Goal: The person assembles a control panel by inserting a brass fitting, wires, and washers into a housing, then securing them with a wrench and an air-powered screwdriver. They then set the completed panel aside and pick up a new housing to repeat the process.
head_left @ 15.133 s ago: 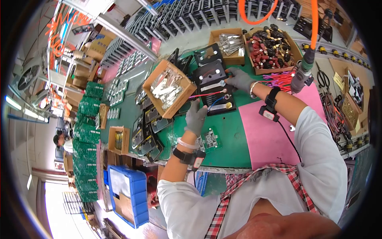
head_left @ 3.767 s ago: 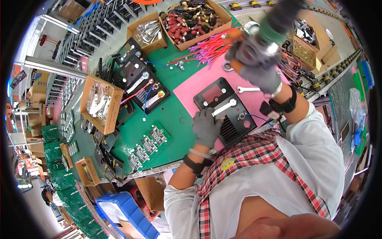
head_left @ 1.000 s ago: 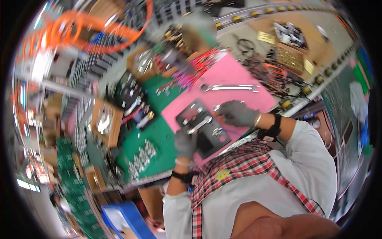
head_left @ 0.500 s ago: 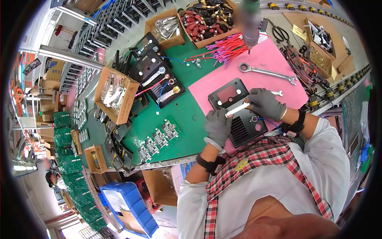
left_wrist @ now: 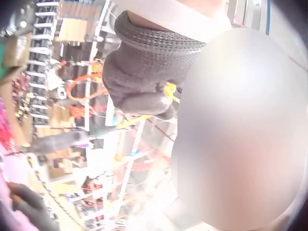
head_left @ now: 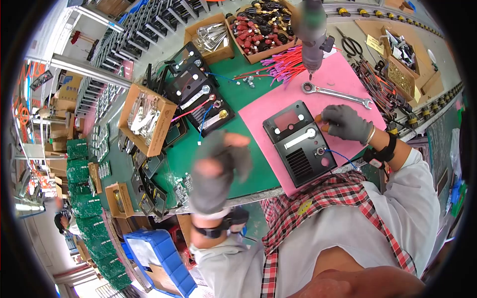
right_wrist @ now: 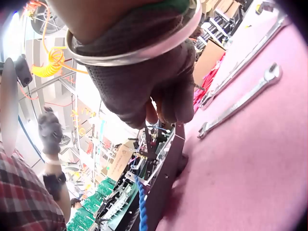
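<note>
A black slotted panel (head_left: 284, 154) lies on the pink mat, with a pale metal strip (head_left: 300, 139) across it and a blue wire (head_left: 343, 156) from its stud. My gloved right hand (head_left: 346, 123) is just off the panel's right edge, fingers loosely bent, nothing visible held. In the right wrist view a small wrench (right_wrist: 240, 108) lies on the mat beside that hand; in the head view the hand hides it. My left hand (head_left: 216, 171), motion-blurred, is raised left of the panel, near the bench's front edge. Its fingers (left_wrist: 144, 103) bend loosely and nothing shows in them.
A larger ratchet wrench (head_left: 338, 94) lies on the mat beneath a hanging power screwdriver (head_left: 313, 49). Assembled black panels (head_left: 198, 102), an open box of metal strips (head_left: 146, 119) and a box of red and black terminals (head_left: 258, 30) stand farther back. Red wires (head_left: 285, 64) lie beside the mat.
The right hand has let go of the screwdriver since 3.8 s ago. Half a second ago both hands were at the strip; now the left has lifted away leftward and the right has drawn back right.
</note>
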A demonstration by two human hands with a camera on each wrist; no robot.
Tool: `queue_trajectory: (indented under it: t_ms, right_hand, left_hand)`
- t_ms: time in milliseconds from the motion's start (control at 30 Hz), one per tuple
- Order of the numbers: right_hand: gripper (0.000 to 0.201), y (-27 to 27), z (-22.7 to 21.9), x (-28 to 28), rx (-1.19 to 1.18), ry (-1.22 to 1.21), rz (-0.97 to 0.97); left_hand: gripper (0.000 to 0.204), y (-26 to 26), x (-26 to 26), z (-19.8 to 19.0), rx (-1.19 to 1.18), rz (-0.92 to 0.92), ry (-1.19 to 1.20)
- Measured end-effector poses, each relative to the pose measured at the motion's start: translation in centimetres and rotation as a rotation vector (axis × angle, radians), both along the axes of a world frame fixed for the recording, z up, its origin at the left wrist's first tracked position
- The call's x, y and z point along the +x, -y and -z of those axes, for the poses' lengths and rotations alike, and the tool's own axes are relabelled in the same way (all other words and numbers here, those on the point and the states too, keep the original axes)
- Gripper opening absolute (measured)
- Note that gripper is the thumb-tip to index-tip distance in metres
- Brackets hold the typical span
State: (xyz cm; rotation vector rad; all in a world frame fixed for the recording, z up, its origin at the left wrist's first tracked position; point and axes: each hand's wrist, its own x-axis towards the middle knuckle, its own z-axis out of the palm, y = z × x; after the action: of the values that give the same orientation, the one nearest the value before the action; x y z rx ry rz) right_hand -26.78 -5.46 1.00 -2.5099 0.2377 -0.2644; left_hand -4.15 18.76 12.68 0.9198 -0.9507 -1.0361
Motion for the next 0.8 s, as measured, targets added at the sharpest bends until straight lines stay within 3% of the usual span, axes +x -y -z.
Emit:
queue_trajectory:
  t_ms: [33,100,167,267,367,600,633,700,733,767,800]
  right_hand:
    - [0.024,0.2,0.0,0.4,-0.004,0.103,-0.037]
    - [0.022,0.2,-1.0,1.0,-0.003,0.084,-0.029]
    - [0.019,0.2,-2.5,1.5,-0.044,0.076,-0.027]
    - [0.018,0.5,-2.5,1.6,-0.089,0.137,-0.041]
    - [0.019,0.5,-2.6,1.4,-0.099,0.099,-0.027]
    - [0.020,0.9,-3.3,2.7,-0.094,0.039,-0.056]
    - [0.019,0.8,-3.8,3.1,-0.097,-0.088,-0.001]
    - [0.018,1.1,-3.8,4.0,-0.076,-0.053,-0.003]
    - [0.017,1.4,-3.6,4.5,-0.063,-0.034,-0.004]
    - [0.023,1.8,-3.5,4.9,-0.056,-0.064,0.010]
    - [0.027,2.2,-3.0,5.4,-0.111,-0.009,0.069]
  left_hand:
    - [0.058,0.3,-0.3,-3.0,-0.124,0.120,-0.031]
    - [0.054,1.0,-1.0,-8.9,-0.348,0.399,-0.119]
    - [0.030,1.5,-0.4,-12.1,-0.385,0.658,0.040]
    - [0.016,2.4,-0.6,-13.0,-0.574,0.794,0.016]
    - [0.016,0.9,-2.1,-11.8,-0.816,0.655,-0.046]
    - [0.012,-4.0,-2.9,-9.3,-0.902,0.597,-0.132]
    - [0.010,-3.9,-3.0,-8.8,-0.966,0.620,-0.058]
    - [0.013,-4.8,-2.6,-6.3,-0.986,0.718,0.085]
    - [0.023,-4.7,-1.6,-5.0,-0.768,0.984,-0.022]
    - [0.015,-7.3,-0.5,-1.2,-0.658,0.829,0.144]
    - [0.018,-7.4,-1.0,-0.1,-0.337,0.574,0.274]
